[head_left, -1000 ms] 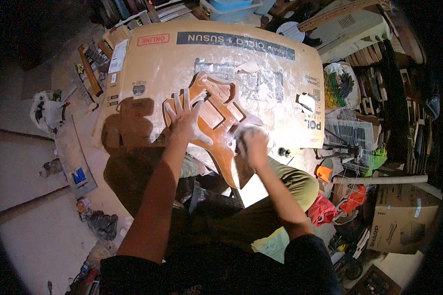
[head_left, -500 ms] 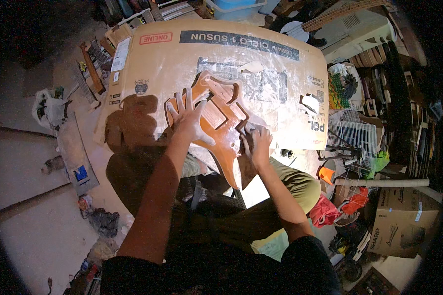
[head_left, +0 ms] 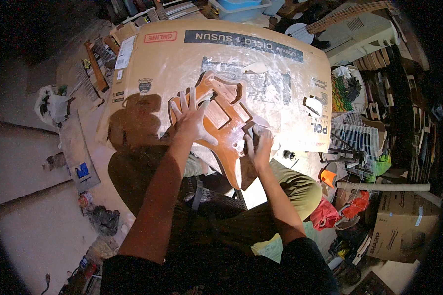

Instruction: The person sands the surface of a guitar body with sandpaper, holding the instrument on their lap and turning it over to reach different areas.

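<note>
An orange-brown wooden guitar body (head_left: 222,136) with pale routed hollows lies on a cardboard sheet, its long horn pointing toward me. My left hand (head_left: 191,120) rests flat on its left part, fingers spread across the wood and holding nothing. At the right edge of the body, my right hand (head_left: 261,145) is closed, fingers bent against the side. Something small and dark shows beneath those fingers; its kind is hidden. Pale dust coats both hands.
The dusty cardboard sheet (head_left: 174,61) spreads in front of me, with a torn hole at its right. Right of it are a white wire rack (head_left: 357,135), an orange object (head_left: 328,178) and a cardboard box (head_left: 403,223). A blue tub (head_left: 238,7) stands at the far side.
The whole view has shifted slightly. My right hand's fingers have moved a little along the guitar body's edge; my left hand stays spread in place.
</note>
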A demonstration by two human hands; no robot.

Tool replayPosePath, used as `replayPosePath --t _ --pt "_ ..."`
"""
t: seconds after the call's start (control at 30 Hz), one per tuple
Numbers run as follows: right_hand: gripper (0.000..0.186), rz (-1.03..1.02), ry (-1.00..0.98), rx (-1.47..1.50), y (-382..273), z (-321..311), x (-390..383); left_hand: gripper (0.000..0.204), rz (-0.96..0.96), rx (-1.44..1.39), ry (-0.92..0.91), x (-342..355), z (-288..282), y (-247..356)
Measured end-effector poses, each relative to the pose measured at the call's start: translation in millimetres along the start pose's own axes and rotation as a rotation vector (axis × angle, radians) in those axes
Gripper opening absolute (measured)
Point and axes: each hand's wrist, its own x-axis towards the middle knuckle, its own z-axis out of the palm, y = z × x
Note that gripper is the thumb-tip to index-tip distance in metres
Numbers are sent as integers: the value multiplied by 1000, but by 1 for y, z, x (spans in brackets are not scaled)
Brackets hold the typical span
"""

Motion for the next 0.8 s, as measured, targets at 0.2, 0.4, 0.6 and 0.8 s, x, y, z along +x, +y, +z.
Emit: replayPosePath --t 0.2,0.4,0.6,0.8 --pt "28 -15 -92 -244 4 -13 17 145 -18 -18 -11 -3 -7 7" --pt "28 -91 -153 -178 0 -17 18 145 -29 -10 -13 -3 -6 4" --pt "34 45 -51 1 -8 3 1 146 -29 3 -2 -4 -9 3" --pt "29 95 133 -185 -5 17 -1 146 -30 -13 -30 -1 -10 16"
